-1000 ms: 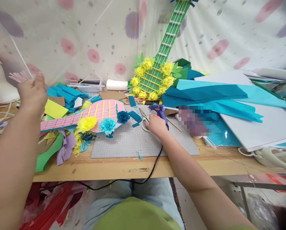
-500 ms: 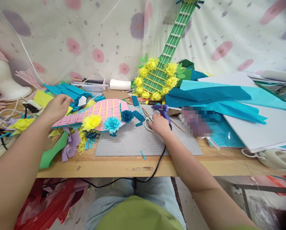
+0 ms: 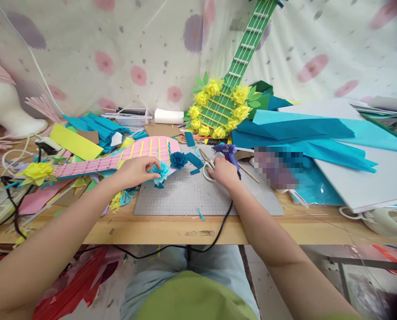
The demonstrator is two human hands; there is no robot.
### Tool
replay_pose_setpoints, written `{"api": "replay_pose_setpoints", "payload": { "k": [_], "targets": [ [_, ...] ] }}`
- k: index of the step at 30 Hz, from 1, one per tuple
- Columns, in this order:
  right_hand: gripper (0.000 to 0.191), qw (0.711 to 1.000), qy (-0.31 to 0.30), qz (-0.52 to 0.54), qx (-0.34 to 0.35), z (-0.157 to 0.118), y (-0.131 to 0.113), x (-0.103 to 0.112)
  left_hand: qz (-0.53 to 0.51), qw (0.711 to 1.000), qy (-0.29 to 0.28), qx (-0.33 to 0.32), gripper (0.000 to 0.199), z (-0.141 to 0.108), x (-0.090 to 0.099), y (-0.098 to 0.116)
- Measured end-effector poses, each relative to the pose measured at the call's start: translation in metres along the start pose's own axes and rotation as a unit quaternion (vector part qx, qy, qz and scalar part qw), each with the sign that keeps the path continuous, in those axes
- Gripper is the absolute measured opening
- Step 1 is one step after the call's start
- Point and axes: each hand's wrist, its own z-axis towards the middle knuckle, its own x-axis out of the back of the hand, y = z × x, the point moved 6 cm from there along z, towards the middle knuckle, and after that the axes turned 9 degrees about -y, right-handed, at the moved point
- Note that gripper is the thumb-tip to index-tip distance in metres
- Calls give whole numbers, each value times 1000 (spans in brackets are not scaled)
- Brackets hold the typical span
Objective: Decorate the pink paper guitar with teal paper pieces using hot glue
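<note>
At the far left of the desk (image 3: 135, 229), a white dummy head (image 3: 13, 111) wears a pink cap, and nearer lies a yellow flower (image 3: 38, 171) at the left end of a pink guitar (image 3: 88, 166). The guitar lies flat, its neck pointing left and its rounded body to the right. A yellow card (image 3: 75, 142) and folded blue paper (image 3: 100, 129) lie on its far side. The left hand (image 3: 138, 171) reaches over the near side of the body, thumb and fingers curled at the left edge of a light blue flower (image 3: 163, 171); whether its grip is closed on the petals, I cannot tell. Just right of that flower is a dark blue one (image 3: 178, 160). A grey cutting mat (image 3: 178, 195) spreads from beneath the guitar's right end. On it, scissors (image 3: 208, 172) lie against the right hand (image 3: 225, 171), which rests palm down; what its grip holds, if anything, is hidden. A purple glue gun (image 3: 230, 151) lies just beyond that hand. Farther back, a green guitar (image 3: 216, 113) ringed with yellow flowers stands tilted, neck up. At the right, blue sheets (image 3: 291, 129) overlap white boards (image 3: 368, 166).
</note>
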Motion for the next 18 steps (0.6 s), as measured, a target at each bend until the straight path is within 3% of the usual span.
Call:
{"api": "replay_pose_setpoints", "payload": {
  "k": [7, 10, 13, 18],
  "targets": [
    [42, 1000, -3, 7, 3, 0, 1, 1, 14, 1000, 23, 2, 23, 3, 2, 0],
    [43, 1000, 3, 8, 8, 1, 2, 0, -94, 994, 54, -7, 26, 1, 11, -7],
    [41, 1000, 5, 6, 9, 0, 2, 1, -232, 968, 94, -15, 24, -5, 24, -14],
    [41, 1000, -5, 2, 4, 0, 2, 1, -356, 926, 111, 53, 21, -17, 34, -39]
  ]
}}
